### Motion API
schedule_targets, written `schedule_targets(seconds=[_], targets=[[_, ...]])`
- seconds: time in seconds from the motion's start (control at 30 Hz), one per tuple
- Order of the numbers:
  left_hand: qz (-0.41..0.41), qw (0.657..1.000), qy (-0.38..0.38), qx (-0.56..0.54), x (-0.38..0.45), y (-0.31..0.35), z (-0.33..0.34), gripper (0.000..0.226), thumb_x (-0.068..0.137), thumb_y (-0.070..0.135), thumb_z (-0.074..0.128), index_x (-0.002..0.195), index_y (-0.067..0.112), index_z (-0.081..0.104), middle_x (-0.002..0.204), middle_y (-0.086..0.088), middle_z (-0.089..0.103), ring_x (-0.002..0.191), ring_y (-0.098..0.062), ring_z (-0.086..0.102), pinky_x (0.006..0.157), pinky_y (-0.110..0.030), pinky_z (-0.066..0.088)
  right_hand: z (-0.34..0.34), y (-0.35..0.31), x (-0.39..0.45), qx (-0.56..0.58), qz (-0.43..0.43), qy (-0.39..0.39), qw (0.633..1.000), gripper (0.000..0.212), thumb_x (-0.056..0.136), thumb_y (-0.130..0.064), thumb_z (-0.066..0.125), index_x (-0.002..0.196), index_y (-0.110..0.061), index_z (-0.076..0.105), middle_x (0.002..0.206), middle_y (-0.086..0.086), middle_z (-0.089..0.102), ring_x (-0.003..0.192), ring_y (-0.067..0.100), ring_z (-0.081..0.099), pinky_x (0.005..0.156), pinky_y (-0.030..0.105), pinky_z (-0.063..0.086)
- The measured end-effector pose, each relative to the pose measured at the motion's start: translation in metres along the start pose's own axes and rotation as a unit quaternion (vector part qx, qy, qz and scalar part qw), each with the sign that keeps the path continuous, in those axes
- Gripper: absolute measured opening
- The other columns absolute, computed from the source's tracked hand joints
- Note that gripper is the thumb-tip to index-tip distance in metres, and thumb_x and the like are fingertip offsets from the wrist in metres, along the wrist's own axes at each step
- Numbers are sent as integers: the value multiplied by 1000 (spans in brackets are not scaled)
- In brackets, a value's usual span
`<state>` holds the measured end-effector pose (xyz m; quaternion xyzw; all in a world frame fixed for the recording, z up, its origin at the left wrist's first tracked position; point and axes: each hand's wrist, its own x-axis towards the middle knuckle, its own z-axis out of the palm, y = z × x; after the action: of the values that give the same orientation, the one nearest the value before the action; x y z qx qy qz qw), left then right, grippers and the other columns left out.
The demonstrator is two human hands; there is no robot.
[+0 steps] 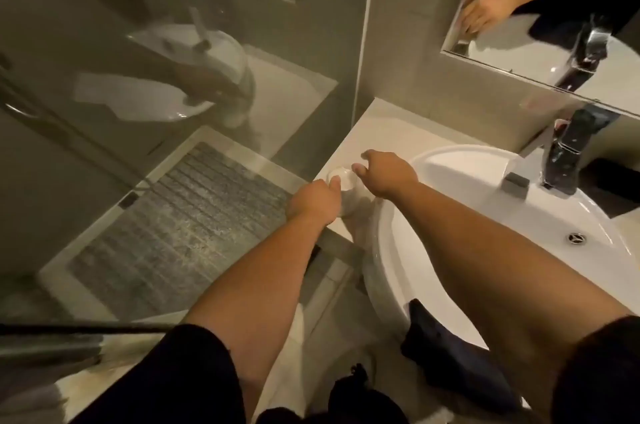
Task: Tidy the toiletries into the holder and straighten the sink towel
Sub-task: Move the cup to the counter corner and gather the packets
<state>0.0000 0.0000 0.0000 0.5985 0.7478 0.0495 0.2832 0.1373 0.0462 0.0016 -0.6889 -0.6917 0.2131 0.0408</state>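
A clear glass holder (348, 189) stands on the white counter (374, 132) left of the sink basin, close to the counter's left edge. My left hand (313, 202) is wrapped around the glass's left side. My right hand (384, 174) is at its rim from the right, fingers curled toward it; whether it grips is unclear because of blur. A dark towel (446, 351) hangs over the near rim of the white sink (485, 160), partly behind my right forearm. No toiletries show in the glass.
A chrome tap (562, 157) stands at the back of the sink, with a small grey block (516, 183) beside it. A mirror (554, 15) hangs above. A glass shower screen (173, 77) and a grey floor mat (180, 226) lie to the left.
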Motion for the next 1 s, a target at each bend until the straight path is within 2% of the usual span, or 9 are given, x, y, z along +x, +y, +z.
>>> schedule_targets(seconds=[0.17,0.37,0.5,0.6,0.7,0.9,1.0], targets=[[4,999,20,27,15,3,4,55,101,45,23,107,6,62,106,-16,66,95,-33,61,74,-37,45,6,-2,14,-16,-47,-55,997,35,100,-34,38,115,-14,64,115,11,68,100,30,62,91,40,50],[72,987,37,136,28,13,-12,25,97,23,42,100,9,62,99,-13,70,88,-32,66,68,-35,46,0,-2,7,-7,-21,4,1000,26,97,-25,44,98,-12,66,100,11,70,78,25,58,75,33,47],[168,969,75,164,25,48,-50,20,93,20,49,106,7,58,100,-14,68,91,-35,65,72,-36,43,-47,-5,-12,13,26,93,995,26,96,-23,43,94,-10,66,94,13,69,73,27,54,66,31,42],[272,930,116,219,12,88,-76,19,89,17,55,106,9,58,98,-11,69,91,-34,65,72,-36,38,-91,2,-38,35,64,166,983,31,96,-25,40,89,-10,66,90,16,68,73,32,52,64,31,34],[358,898,124,224,-11,125,-74,18,90,13,48,102,12,61,95,-8,69,90,-32,65,75,-36,38,-119,26,-74,23,111,212,971,35,96,-28,38,86,-8,66,87,18,68,76,35,59,61,32,34],[463,868,51,169,-69,196,-10,26,92,21,38,96,14,63,90,-9,69,80,-31,63,72,-35,43,-126,106,-160,32,248,252,935,36,95,-31,36,93,-12,67,91,14,69,76,31,59,62,34,44],[506,849,11,150,-103,239,22,28,93,25,39,99,12,63,93,-12,69,81,-33,64,65,-35,48,-131,153,-201,31,321,264,909,32,95,-27,39,97,-12,67,94,15,68,77,32,55,63,33,39]])
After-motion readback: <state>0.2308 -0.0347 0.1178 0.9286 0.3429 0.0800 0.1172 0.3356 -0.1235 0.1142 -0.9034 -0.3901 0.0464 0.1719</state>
